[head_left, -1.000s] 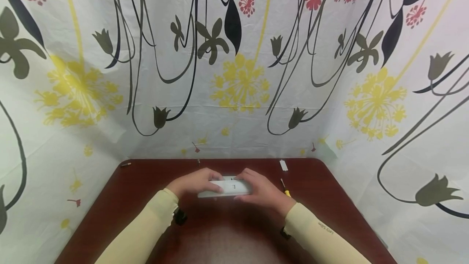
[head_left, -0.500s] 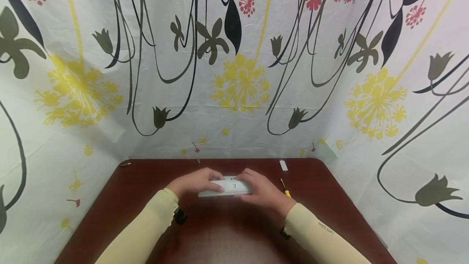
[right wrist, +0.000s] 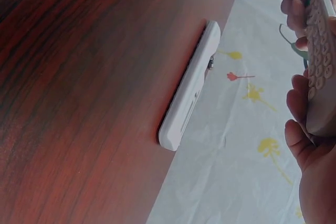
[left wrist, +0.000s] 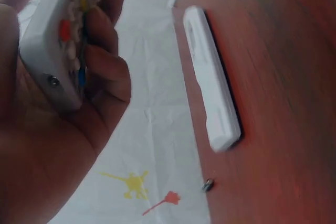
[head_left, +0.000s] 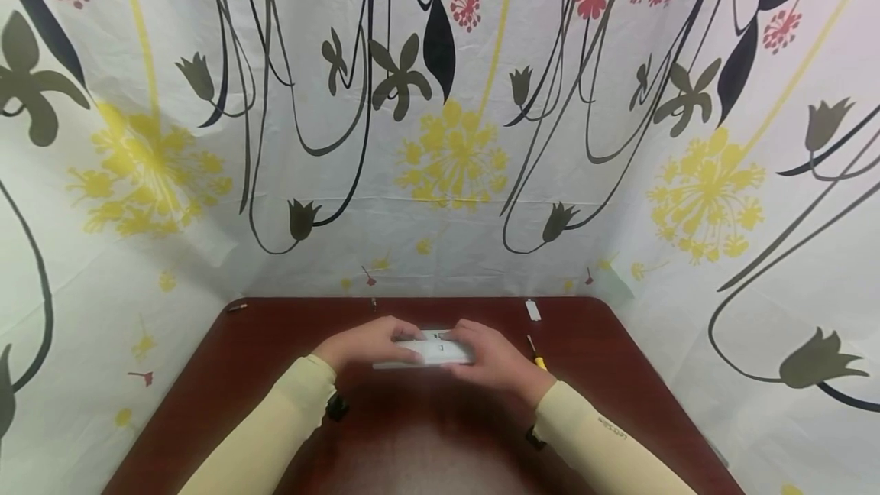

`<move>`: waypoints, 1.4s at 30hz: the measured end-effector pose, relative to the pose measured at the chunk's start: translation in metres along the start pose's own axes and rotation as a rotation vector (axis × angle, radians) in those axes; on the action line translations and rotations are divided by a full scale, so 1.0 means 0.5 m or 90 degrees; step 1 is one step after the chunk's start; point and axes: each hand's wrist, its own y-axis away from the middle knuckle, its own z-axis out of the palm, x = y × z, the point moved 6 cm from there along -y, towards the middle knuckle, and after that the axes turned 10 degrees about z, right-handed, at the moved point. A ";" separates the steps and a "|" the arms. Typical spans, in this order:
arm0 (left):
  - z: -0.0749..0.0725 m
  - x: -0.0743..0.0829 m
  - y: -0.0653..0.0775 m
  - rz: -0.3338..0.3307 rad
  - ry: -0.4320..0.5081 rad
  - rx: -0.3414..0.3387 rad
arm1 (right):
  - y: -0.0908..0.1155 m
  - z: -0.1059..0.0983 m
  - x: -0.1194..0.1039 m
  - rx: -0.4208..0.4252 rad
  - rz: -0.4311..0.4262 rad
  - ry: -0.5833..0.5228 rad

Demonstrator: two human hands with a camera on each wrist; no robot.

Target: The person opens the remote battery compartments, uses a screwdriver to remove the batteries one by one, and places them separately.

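The left hand (head_left: 367,342) and right hand (head_left: 496,357) grip a white remote (head_left: 433,354) between them, its long side running left to right

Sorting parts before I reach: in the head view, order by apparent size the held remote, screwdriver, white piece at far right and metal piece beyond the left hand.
1. Remote, clearly largest.
2. Screwdriver and white piece: too close to rank; one is longer but slimmer and nearer the camera.
3. Metal piece.

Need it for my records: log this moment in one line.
left hand: holds remote | right hand: holds remote | white piece: on table | screwdriver: on table, right side
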 end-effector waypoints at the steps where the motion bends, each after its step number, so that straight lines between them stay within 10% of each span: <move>1: 0.001 -0.001 0.000 0.000 -0.015 0.005 | 0.000 0.000 0.000 -0.001 0.000 0.001; 22: 0.015 0.043 -0.006 0.084 -0.242 0.090 | 0.002 -0.001 0.009 -0.015 0.030 -0.010; 42: 0.013 0.058 -0.003 0.098 -0.243 0.118 | -0.003 -0.007 -0.012 0.027 -0.051 -0.015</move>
